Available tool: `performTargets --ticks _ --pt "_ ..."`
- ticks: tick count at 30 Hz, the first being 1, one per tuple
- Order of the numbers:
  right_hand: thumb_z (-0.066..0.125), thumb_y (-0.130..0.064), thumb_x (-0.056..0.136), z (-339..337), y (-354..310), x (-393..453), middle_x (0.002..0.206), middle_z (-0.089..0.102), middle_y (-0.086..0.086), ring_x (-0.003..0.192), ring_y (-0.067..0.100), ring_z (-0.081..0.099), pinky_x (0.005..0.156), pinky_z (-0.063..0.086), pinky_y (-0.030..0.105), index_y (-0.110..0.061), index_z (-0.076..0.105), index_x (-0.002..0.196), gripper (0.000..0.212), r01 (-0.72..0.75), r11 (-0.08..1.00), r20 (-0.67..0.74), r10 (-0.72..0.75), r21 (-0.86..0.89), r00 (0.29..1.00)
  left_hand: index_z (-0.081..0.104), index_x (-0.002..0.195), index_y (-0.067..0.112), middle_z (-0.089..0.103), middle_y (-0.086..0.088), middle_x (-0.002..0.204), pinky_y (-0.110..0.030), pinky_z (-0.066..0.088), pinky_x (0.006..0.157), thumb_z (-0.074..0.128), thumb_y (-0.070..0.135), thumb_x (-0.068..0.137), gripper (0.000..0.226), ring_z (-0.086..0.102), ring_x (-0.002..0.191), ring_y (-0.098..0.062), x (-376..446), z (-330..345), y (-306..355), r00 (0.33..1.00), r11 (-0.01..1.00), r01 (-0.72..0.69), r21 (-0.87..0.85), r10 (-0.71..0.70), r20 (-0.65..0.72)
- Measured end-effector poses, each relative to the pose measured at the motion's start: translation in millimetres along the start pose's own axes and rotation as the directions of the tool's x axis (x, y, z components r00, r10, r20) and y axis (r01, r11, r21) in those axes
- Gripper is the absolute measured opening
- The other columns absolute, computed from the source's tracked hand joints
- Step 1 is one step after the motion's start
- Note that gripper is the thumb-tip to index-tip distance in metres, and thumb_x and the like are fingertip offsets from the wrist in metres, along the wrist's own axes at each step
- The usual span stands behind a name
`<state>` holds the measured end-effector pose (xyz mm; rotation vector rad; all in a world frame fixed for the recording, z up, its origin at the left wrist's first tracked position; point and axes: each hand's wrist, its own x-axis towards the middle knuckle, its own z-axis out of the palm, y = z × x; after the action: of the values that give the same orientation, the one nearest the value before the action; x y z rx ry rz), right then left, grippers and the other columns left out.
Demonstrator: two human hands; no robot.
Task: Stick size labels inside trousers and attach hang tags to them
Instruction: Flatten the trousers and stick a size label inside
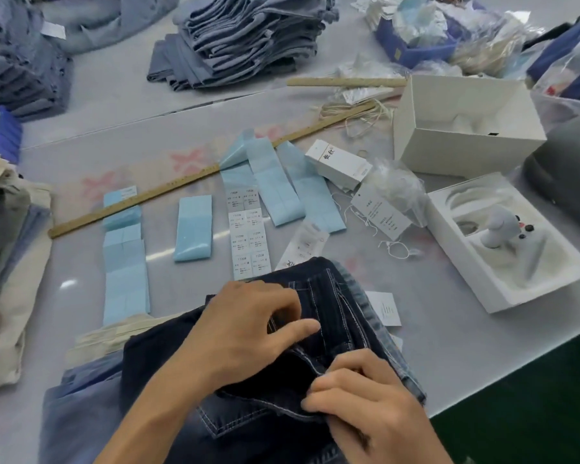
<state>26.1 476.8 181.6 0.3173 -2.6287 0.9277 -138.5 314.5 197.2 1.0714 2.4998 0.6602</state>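
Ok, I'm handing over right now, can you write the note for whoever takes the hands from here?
Left hand: on the dark jeans, fingers curled at the waistband, thumb out over the fabric.
Right hand: pinching the waistband edge nearer you.
Things: the sheet of printed size labels lies just beyond the jeans, blue backing strips beside it. Strung hang tags lie to the right near the white boxes. A white tag shows at the jeans' right edge.
Done: waistband being opened; no label visible inside.
Left: stick the size label, attach the hang tag, then the folded trousers stacked behind, whose state I cannot tell.
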Motion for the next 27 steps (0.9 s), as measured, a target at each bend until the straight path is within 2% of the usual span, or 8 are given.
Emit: performTargets --ticks 2,4,7,10,14,20,24,27 --pt "0.054 -0.026 0.105 6.7 -1.4 -1.1 0.095 0.068 -0.026 0.102 -0.004 0.062 0.089 0.055 0.024 -0.036 0.077 0.089 0.029 0.049 0.997 -0.004 -0.049 -0.055 0.999 0.053 0.111 0.054 0.064 0.024 0.089 -0.024 0.05 0.077 0.04 0.092 0.074 0.054 0.06 0.085 0.003 0.2 -5.4 4.4 0.963 0.999 0.033 0.005 -0.034 0.269" --pt "0.041 -0.037 0.108 7.1 -1.8 -2.6 0.097 0.065 -0.024 0.111 -0.014 0.056 0.099 0.049 0.018 -0.039 0.07 0.096 0.031 -0.073 0.992 -0.041 0.078 0.107 0.996 0.049 0.115 0.061 0.062 0.021 0.09 -0.028 0.051 0.079 0.043 0.096 0.069 0.058 0.057 0.083 0.003 0.1 -6.9 5.9 0.886 0.997 0.029 0.074 -0.06 0.459" --pt "0.069 -0.032 0.098 -0.6 0.3 -10.2 0.105 0.07 -0.019 0.107 0.01 0.066 0.092 0.053 0.027 -0.028 0.077 0.102 0.01 -0.177 0.946 -0.041 0.195 0.273 0.98 0.057 0.11 0.056 0.062 0.012 0.087 -0.032 0.051 0.076 0.049 0.096 0.067 0.058 0.057 0.079 -0.003 -0.3 -12.2 3.0 0.837 0.997 0.061 0.054 -0.081 0.542" --pt "0.062 -0.03 0.098 -10.7 10.1 -10.5 0.104 0.069 -0.012 0.098 0.015 0.069 0.084 0.053 0.025 -0.02 0.077 0.098 0.018 -0.297 0.909 -0.145 0.349 0.293 0.926 0.059 0.106 0.055 0.064 0.014 0.086 -0.03 0.051 0.073 0.05 0.091 0.074 0.049 0.059 0.078 -0.003 -5.9 -13.9 4.1 0.81 0.998 0.029 0.056 -0.056 0.584" --pt "0.059 -0.035 0.096 -15.8 32.6 -7.9 0.087 0.066 -0.02 0.089 0.009 0.064 0.076 0.054 0.035 -0.021 0.075 0.08 0.026 -0.384 0.92 -0.077 0.389 0.073 0.918 0.059 0.088 0.037 0.062 0.017 0.077 -0.028 0.046 0.067 0.048 0.063 0.095 0.029 0.057 0.072 -0.004 -8.4 3.0 6.6 0.894 1.0 0.016 0.002 -0.015 0.447" --pt "0.065 -0.049 0.092 -33.6 42.0 -15.2 0.089 0.064 -0.025 0.098 0.009 0.06 0.084 0.047 0.031 -0.033 0.073 0.075 0.025 -0.352 0.932 0.191 0.332 0.085 0.924 0.062 0.071 0.017 0.055 0.006 0.063 -0.028 0.039 0.064 0.06 0.033 0.1 0.033 0.047 0.062 -0.003 -18.0 21.8 -15.7 0.956 0.906 0.231 -0.354 -0.144 0.257" --pt "0.066 -0.056 0.088 -32.2 39.2 -14.1 0.092 0.059 -0.025 0.096 0.005 0.055 0.085 0.046 0.032 -0.041 0.066 0.097 0.018 -0.378 0.925 0.291 0.355 0.027 0.889 0.061 0.068 0.022 0.051 0.008 0.062 -0.022 0.038 0.063 0.059 0.04 0.094 0.032 0.046 0.061 -0.003 -30.9 27.2 -25.0 0.969 0.814 0.247 -0.525 -0.224 0.107" --pt "0.064 -0.052 0.093 -27.3 37.0 -7.0 0.091 0.054 -0.026 0.093 0.0 0.045 0.088 0.041 0.032 -0.044 0.065 0.121 0.029 -0.354 0.932 0.341 0.357 -0.073 0.87 0.066 0.081 0.027 0.066 0.008 0.076 -0.023 0.047 0.071 0.064 0.037 0.095 0.017 0.058 0.07 -0.006 -35.9 25.9 -24.3 0.968 0.803 0.249 -0.541 -0.216 0.126"
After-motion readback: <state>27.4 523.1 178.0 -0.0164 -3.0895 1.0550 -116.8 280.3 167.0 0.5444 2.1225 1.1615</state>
